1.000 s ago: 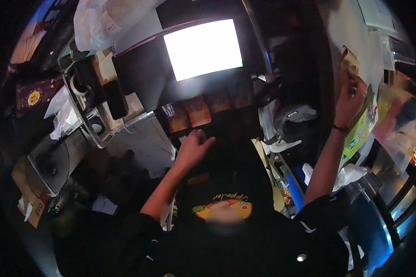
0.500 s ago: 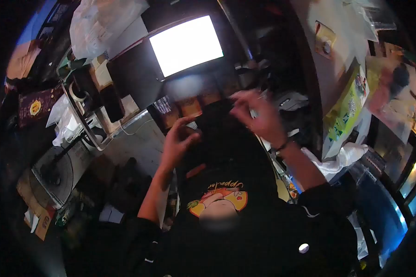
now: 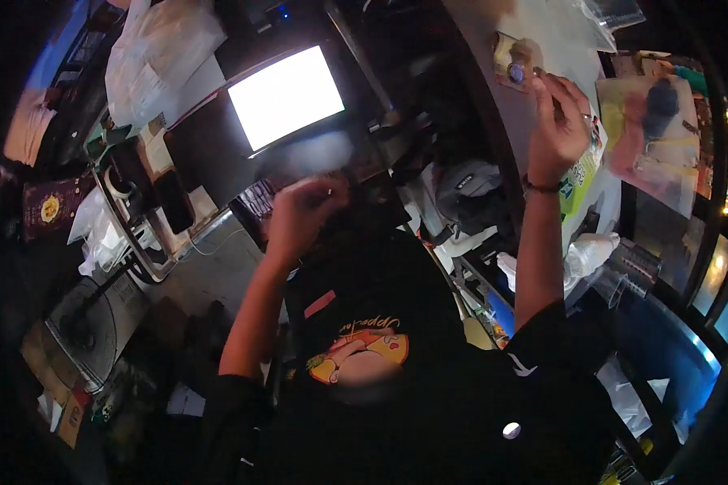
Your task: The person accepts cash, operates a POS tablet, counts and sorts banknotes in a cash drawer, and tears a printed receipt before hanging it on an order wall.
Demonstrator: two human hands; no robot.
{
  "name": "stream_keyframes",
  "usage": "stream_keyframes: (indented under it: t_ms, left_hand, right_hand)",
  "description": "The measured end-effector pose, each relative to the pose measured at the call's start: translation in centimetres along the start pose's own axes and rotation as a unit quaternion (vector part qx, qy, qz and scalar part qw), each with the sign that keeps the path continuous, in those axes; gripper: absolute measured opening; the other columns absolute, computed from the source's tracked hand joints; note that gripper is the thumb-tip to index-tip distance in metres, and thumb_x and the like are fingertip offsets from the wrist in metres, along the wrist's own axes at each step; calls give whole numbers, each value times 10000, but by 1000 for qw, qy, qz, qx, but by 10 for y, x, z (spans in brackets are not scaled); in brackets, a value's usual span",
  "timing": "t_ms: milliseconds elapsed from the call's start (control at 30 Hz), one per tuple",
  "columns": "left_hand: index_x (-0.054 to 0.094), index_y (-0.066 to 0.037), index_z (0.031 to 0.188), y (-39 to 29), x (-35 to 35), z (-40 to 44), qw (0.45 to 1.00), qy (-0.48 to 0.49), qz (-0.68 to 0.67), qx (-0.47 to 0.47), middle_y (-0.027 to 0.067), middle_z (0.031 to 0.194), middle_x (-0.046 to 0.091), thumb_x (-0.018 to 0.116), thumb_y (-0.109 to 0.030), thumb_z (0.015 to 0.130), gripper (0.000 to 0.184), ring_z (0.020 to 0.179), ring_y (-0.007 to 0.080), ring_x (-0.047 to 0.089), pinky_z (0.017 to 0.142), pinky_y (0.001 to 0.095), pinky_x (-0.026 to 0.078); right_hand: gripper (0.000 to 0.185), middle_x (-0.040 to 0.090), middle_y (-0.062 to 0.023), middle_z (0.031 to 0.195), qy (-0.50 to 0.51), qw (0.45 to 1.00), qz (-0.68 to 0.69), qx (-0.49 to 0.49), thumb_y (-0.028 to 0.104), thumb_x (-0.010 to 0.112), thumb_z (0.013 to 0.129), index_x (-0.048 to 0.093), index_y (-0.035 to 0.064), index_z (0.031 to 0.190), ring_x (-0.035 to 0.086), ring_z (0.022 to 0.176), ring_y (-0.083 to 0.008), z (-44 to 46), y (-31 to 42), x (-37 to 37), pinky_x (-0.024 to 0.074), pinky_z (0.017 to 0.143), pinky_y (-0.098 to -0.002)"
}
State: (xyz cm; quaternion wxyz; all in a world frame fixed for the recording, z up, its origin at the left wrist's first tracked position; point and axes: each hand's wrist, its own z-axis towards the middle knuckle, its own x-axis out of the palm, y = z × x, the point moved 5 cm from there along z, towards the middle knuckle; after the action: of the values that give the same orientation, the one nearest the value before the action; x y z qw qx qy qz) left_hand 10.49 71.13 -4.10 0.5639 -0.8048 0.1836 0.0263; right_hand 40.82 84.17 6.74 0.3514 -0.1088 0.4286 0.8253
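My left hand (image 3: pixel 303 214) is curled, its fingertips drawn together over the dark area below the lit screen (image 3: pixel 287 99). A small pale spot shows at those fingertips, but blur hides what it is. Raised on the right, my right hand (image 3: pixel 560 137) has its thumb and index finger close together near the edge of a small packet (image 3: pixel 510 61) on a pale surface. Whether they touch the packet or pinch something small cannot be made out. Behind this hand's wrist lies a green and white bag (image 3: pixel 573 190), partly covered.
A phone-like dark slab (image 3: pixel 174 200) rests on a rack at left, below a white plastic bag (image 3: pixel 162 65). A fan (image 3: pixel 81 335) stands lower left. At right are a crumpled white bag (image 3: pixel 590 255) and a clear bag with coloured contents (image 3: pixel 655 133).
My right hand has moved from near the screen out to the right, up beside the small packet. My left hand has moved slightly up, its fingers closing. The view has shifted right.
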Motion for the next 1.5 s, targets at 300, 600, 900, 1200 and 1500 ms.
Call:
stream_keyframes:
  t_ms: [300, 600, 900, 1200, 1500]
  left_hand:
    - [601, -52, 837, 109, 42, -69, 968, -109, 218, 63, 143, 778, 584, 548, -43, 736, 115, 778, 346, 572, 679, 395, 468]
    - [574, -92, 815, 106, 50, -61, 930, -130, 329, 101, 77, 783, 601, 589, -114, 691, 127, 795, 296, 559, 677, 390, 448]
    - [583, -112, 940, 134, 62, -67, 885, -133, 416, 162, 53, 920, 583, 619, -152, 666, 279, 876, 250, 546, 686, 371, 446]
    - [562, -107, 1050, 149, 63, -67, 900, 31, 406, 154, 61, 1081, 547, 569, -126, 706, 345, 962, 261, 525, 774, 371, 435]
    - [461, -103, 1220, 97, 47, -56, 849, -18, 476, 227, 97, 1255, 447, 550, -132, 737, 492, 1155, 293, 421, 946, 469, 323]
  right_hand:
    - [185, 637, -85, 844, 30, 961, -229, -155, 250, 679, 766, 677, 111, 888, 583, 828, -281, 0, -32, 13, 464, 699, -382]
    - [277, 605, -139, 951, 642, 752, -18, -149, 99, 515, 747, 580, 42, 1010, 619, 761, -313, -252, 53, 108, 500, 655, -429]
    - [437, 636, -114, 984, 639, 753, -98, -124, 302, 557, 831, 505, 58, 1190, 638, 782, -292, -308, 36, 105, 499, 625, -428]
    - [77, 607, -109, 824, 593, 777, 11, -208, 112, 530, 734, 590, 80, 772, 619, 745, -271, -281, 35, 99, 486, 623, -368]
    - [109, 644, -108, 934, -36, 987, -143, -64, 69, 548, 816, 641, 53, 872, 612, 867, -276, -24, -13, 7, 482, 772, -375]
